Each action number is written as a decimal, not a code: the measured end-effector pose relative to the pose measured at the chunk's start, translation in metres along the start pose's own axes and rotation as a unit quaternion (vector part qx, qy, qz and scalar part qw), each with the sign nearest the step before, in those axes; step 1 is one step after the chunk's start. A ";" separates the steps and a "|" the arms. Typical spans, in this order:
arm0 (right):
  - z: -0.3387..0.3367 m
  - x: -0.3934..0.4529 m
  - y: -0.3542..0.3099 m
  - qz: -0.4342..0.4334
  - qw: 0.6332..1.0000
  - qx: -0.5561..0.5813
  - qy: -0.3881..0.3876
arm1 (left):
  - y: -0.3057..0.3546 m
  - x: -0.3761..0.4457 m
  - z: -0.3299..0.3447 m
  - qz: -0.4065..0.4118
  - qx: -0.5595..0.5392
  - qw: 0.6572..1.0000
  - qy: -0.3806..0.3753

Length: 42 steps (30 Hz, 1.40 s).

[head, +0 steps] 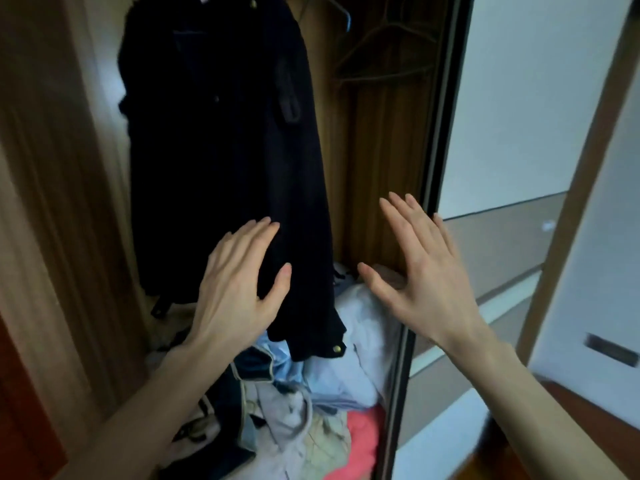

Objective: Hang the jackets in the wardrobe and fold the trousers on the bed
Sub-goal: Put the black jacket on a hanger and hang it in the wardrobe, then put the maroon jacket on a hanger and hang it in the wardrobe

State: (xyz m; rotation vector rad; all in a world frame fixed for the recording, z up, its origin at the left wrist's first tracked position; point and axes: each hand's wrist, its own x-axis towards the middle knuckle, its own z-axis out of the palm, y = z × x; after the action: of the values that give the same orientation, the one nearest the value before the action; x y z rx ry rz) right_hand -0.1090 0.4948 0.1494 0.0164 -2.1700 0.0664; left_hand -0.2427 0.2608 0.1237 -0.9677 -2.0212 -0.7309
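A dark navy jacket [221,140] hangs inside the open wardrobe [384,161], its hem and one brass-buttoned cuff reaching down to the clothes below. My left hand [239,289] is spread flat with straight fingers in front of the jacket's lower part, at or just off the cloth. My right hand [415,268] is held up open beside it, fingers straight, holding nothing, in front of the wardrobe's right side. No trousers or bed can be made out.
A heap of loose clothes [304,403] in pale blue, white, navy and pink fills the wardrobe floor. Empty hangers [388,46] hang at the upper right. The dark edge of a mirrored sliding door [426,202] stands at the right.
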 end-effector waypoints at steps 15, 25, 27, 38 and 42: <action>-0.108 -0.164 0.064 0.169 0.980 -0.105 -0.021 | 0.167 -0.048 0.093 0.104 -0.175 0.979 -0.024; -0.201 -0.283 0.125 0.293 0.934 -0.192 -0.072 | 0.305 -0.084 0.166 0.173 -0.271 0.943 -0.086; -0.217 -0.309 0.136 0.317 0.923 -0.209 -0.070 | 0.336 -0.093 0.179 0.181 -0.288 0.935 -0.105; -0.313 -0.407 0.179 0.426 0.855 -0.295 -0.021 | 0.497 -0.126 0.232 0.227 -0.374 0.879 -0.188; -0.337 -0.428 0.190 0.458 0.826 -0.330 -0.002 | 0.545 -0.126 0.253 0.254 -0.413 0.852 -0.198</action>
State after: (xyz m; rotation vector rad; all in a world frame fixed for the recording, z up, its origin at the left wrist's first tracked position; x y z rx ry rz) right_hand 0.4040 0.6971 -0.0218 -1.4160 -1.9032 -0.1430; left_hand 0.1590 0.6993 -0.0282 -2.2045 -1.5997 -1.1897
